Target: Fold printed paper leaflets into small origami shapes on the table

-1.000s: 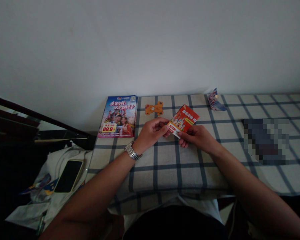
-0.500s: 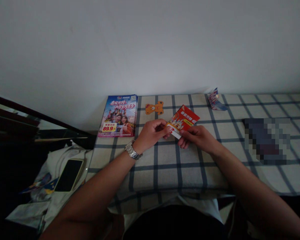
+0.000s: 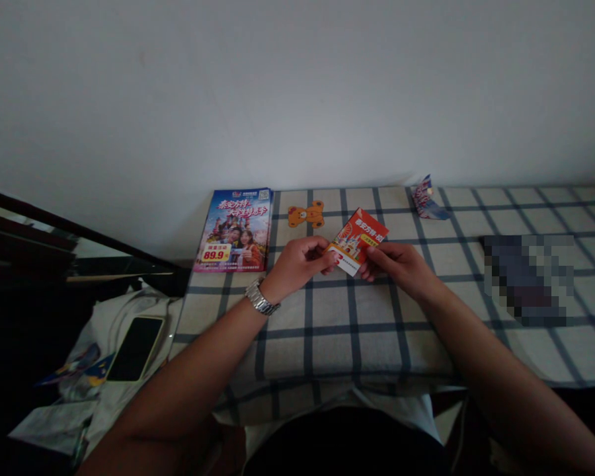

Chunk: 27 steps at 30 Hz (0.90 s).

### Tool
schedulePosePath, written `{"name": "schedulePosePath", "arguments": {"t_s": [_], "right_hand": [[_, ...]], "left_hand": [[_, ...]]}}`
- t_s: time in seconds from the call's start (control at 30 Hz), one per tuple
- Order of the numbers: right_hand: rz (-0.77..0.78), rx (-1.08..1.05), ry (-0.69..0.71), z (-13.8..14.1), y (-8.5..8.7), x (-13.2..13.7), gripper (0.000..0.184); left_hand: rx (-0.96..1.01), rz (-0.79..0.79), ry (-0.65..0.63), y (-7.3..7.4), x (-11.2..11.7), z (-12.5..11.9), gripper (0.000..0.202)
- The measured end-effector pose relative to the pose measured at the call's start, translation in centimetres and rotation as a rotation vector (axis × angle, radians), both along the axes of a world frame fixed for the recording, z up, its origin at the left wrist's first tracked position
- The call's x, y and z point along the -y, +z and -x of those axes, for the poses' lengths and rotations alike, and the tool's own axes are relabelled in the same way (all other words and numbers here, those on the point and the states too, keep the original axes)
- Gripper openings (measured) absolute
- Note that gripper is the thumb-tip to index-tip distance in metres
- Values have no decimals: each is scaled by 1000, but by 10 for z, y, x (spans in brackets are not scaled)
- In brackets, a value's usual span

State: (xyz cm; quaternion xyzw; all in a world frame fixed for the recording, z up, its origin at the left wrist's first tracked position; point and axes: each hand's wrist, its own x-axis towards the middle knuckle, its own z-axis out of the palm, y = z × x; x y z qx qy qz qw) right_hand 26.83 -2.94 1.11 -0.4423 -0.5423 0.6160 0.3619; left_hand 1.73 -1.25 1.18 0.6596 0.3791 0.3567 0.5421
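A red and white printed leaflet (image 3: 361, 233), folded small, is held tilted above the checked tablecloth (image 3: 327, 330). My left hand (image 3: 302, 264), with a steel watch (image 3: 260, 297) on its wrist, pinches the leaflet's lower left corner. My right hand (image 3: 396, 264) grips its lower right edge between thumb and fingers, covering part of the print. Behind my left hand lies a flat brown bear cutout (image 3: 306, 214). To the left is a stack of glossy flyers (image 3: 234, 231) with a castle picture.
A folded paper piece (image 3: 429, 201) stands near the wall at the back right. A blurred-out dark object (image 3: 530, 281) lies on the right of the cloth. Left of the table, a phone (image 3: 135, 348) rests on white bags (image 3: 94, 330).
My right hand has shifted slightly up along the leaflet's edge. The leaflet has turned a little, and more of its white lower strip shows. My left hand keeps its pinch.
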Motion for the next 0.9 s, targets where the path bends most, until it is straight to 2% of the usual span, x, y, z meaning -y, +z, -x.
{"name": "schedulePosePath", "arguments": {"t_s": [0.17, 0.3, 0.47, 0.7, 0.9], "right_hand": [[-1, 45, -17, -3, 0, -1, 50], [-15, -4, -143, -6, -3, -4, 47], [-4, -44, -189, -11, -10, -9, 42], [-104, 34, -314, -13, -7, -12, 36], [-143, 47, -338, -13, -7, -11, 30]], "left_hand": [[-15, -5, 1, -1, -2, 1, 32], [-3, 13, 3, -2, -3, 2, 32], [10, 25, 4, -4, -5, 3, 33], [20, 37, -12, -3, -5, 5, 29], [-4, 14, 19, -3, -6, 5, 32]]}}
